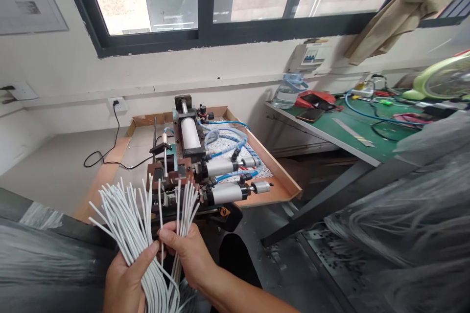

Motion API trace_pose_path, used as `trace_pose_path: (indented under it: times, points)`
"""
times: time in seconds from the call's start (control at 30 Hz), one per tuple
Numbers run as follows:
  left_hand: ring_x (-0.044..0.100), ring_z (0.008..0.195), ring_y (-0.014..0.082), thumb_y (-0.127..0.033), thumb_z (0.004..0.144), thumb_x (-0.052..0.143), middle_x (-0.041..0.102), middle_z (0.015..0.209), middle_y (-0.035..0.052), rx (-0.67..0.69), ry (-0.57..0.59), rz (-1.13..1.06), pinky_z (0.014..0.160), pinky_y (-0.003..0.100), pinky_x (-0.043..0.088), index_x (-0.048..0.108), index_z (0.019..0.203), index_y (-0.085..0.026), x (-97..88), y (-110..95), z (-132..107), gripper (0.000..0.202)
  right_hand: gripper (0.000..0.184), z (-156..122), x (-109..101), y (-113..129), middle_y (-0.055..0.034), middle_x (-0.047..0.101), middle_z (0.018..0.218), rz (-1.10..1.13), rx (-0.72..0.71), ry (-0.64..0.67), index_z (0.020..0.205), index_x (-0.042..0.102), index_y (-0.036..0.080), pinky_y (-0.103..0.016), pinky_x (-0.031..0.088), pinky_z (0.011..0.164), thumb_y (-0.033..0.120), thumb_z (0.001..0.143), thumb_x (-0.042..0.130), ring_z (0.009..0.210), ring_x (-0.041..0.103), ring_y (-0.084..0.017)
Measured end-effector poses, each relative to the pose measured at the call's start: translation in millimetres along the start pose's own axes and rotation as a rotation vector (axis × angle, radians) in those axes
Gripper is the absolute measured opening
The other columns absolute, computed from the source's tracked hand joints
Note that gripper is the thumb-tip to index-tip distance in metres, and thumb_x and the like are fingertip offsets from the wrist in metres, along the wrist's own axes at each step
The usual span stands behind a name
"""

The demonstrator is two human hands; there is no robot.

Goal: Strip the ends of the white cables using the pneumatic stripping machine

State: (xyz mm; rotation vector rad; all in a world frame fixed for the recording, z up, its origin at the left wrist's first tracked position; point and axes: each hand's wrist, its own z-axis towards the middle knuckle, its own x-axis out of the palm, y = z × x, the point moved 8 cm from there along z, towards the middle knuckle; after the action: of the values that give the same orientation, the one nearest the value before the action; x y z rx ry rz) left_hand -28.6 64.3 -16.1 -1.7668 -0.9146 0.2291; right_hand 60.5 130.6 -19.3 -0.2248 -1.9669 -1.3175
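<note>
A thick bundle of white cables (125, 220) fans upward out of my left hand (128, 279), whose fingers are closed around it. My right hand (189, 252) grips a thinner bunch of the same white cables (187, 203). Between thumb and finger of that hand a single white cable (161, 215) stands upright, apart from both bunches. The two hands are close together, nearly touching at the thumbs. Just beyond the cable tips sits a pneumatic machine (191, 137) with silver cylinders and blue air hoses. The lower cable lengths hang down, partly hidden by my hands.
A low wooden edging (270, 161) borders the machine's table. To the right, a green-topped table (338, 132) carries a water jug (290, 90), a red bag (323, 100), a phone and a fan (446, 78). Plastic-wrapped bundles (414, 225) stand at right and left. A black power cord (110, 161) crosses the left tabletop.
</note>
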Motion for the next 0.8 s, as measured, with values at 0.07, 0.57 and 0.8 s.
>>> trace_pose_path:
  times: [0.07, 0.57, 0.8]
  points:
    - [0.061, 0.064, 0.0216, -0.017, 0.050, 0.069, 0.067, 0.067, 0.0051, -0.003, -0.028, 0.004, 0.063, 0.032, 0.049, 0.063, 0.077, -0.012, -2.4, -1.0, 1.0, 0.028, 0.022, -2.8, -6.3, 4.8, 0.0013, 0.051, 0.045, -0.002, -0.050, -0.074, 0.056, 0.057, 0.012, -0.020, 0.031, 0.042, 0.031, 0.056, 0.066, 0.039, 0.038, -0.006]
    - [0.059, 0.052, 0.0187, -0.018, 0.052, 0.070, 0.065, 0.057, 0.0067, -0.005, -0.109, 0.031, 0.054, 0.032, 0.048, 0.055, 0.074, -0.012, -5.2, -4.7, 3.0, 0.028, 0.013, 7.8, -19.0, 2.3, 0.0014, 0.049, 0.044, 0.049, 0.030, -0.185, 0.054, 0.055, 0.010, -0.018, 0.022, 0.040, 0.021, 0.057, 0.062, 0.039, 0.034, -0.004]
    - [0.060, 0.056, 0.0206, -0.018, 0.050, 0.070, 0.065, 0.060, 0.0064, -0.008, -0.086, 0.044, 0.057, 0.033, 0.049, 0.058, 0.076, -0.010, -4.0, -1.6, 2.8, 0.030, 0.021, 10.7, -4.2, -6.7, 0.0028, 0.048, 0.046, 0.086, 0.113, -0.024, 0.061, 0.056, 0.011, -0.018, 0.028, 0.041, 0.029, 0.056, 0.066, 0.039, 0.038, -0.005]
